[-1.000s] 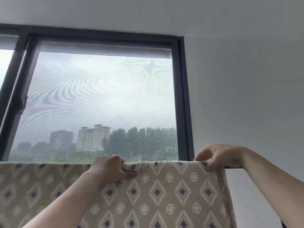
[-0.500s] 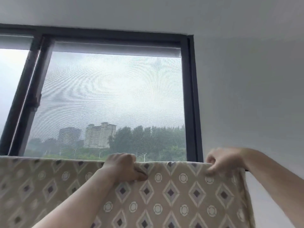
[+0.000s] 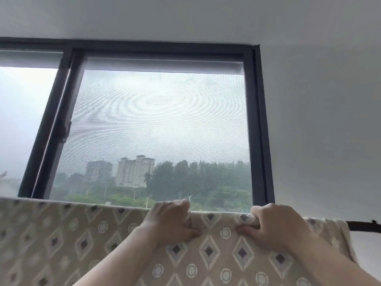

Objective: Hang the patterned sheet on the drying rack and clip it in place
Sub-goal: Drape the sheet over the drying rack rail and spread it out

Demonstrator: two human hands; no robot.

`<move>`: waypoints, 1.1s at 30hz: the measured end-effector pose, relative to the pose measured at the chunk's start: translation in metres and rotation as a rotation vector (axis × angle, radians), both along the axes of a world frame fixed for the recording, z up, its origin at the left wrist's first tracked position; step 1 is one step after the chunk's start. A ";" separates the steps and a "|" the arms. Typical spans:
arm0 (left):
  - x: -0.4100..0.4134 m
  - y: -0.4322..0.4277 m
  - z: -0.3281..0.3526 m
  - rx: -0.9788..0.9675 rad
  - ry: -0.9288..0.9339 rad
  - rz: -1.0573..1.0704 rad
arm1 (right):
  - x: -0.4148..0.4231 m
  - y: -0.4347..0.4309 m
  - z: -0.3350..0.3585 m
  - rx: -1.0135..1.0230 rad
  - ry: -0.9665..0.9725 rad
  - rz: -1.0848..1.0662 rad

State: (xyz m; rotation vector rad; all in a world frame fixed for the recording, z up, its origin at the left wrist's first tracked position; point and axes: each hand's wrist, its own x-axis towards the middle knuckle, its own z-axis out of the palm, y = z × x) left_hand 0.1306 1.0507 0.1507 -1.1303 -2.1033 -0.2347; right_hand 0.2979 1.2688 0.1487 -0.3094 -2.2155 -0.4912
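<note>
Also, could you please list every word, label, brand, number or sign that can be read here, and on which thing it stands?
None: no text can be read anywhere in this view.
The patterned sheet shows only diamonds and circles; no tag or label is visible.
The distant buildings behind the window screen are hazy; no sign is legible.
The dark rack bar and the wall carry no writing.
</note>
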 end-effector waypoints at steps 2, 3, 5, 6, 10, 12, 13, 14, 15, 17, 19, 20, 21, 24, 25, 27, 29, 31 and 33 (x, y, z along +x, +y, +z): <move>-0.001 -0.003 0.000 0.002 0.009 -0.032 | -0.002 -0.007 -0.001 -0.036 -0.036 0.012; -0.003 -0.005 0.001 -0.005 0.009 -0.040 | -0.006 -0.015 -0.002 -0.045 -0.051 0.039; -0.007 -0.008 0.003 -0.023 -0.004 -0.063 | -0.021 -0.038 -0.002 -0.030 -0.065 0.102; -0.009 -0.011 0.004 -0.029 -0.016 -0.086 | -0.032 -0.052 0.000 -0.026 -0.069 0.129; -0.032 -0.037 0.004 -0.008 -0.019 -0.194 | -0.071 -0.096 0.000 -0.083 -0.043 0.088; -0.059 -0.061 0.003 0.014 0.016 -0.176 | -0.082 -0.102 -0.006 -0.058 0.015 0.008; -0.075 -0.076 0.001 0.020 0.034 -0.152 | -0.085 -0.102 -0.010 -0.051 0.048 -0.021; -0.091 -0.091 0.000 0.023 0.039 -0.128 | -0.087 -0.102 -0.012 -0.049 0.078 -0.045; -0.107 -0.108 -0.001 0.022 0.034 -0.112 | -0.090 -0.103 -0.013 -0.051 0.100 -0.063; -0.139 -0.143 -0.003 0.029 0.006 -0.092 | -0.095 -0.105 -0.014 -0.054 0.123 -0.095; -0.168 -0.175 -0.005 0.073 -0.010 -0.064 | -0.101 -0.108 -0.014 -0.077 0.140 -0.131; -0.179 -0.186 -0.006 0.100 -0.003 -0.045 | -0.103 -0.112 -0.014 -0.088 0.149 -0.147; -0.188 -0.193 -0.007 0.115 0.011 -0.030 | -0.106 -0.118 -0.015 -0.108 0.156 -0.160; -0.194 -0.197 -0.008 0.111 0.032 -0.045 | -0.123 -0.150 -0.014 -0.186 0.109 -0.174; -0.192 -0.195 -0.007 0.107 0.033 -0.066 | -0.134 -0.166 -0.013 -0.187 0.072 -0.156; -0.188 -0.191 -0.007 0.107 0.042 -0.111 | -0.165 -0.197 -0.011 -0.159 -0.008 -0.060; -0.187 -0.185 -0.006 0.097 0.039 -0.144 | -0.197 -0.225 -0.006 -0.137 -0.056 0.077; -0.190 -0.180 -0.007 0.088 0.036 -0.177 | -0.223 -0.247 -0.001 -0.144 -0.050 0.174; -0.196 -0.179 -0.007 0.099 0.015 -0.220 | -0.238 -0.256 -0.001 -0.175 0.007 0.190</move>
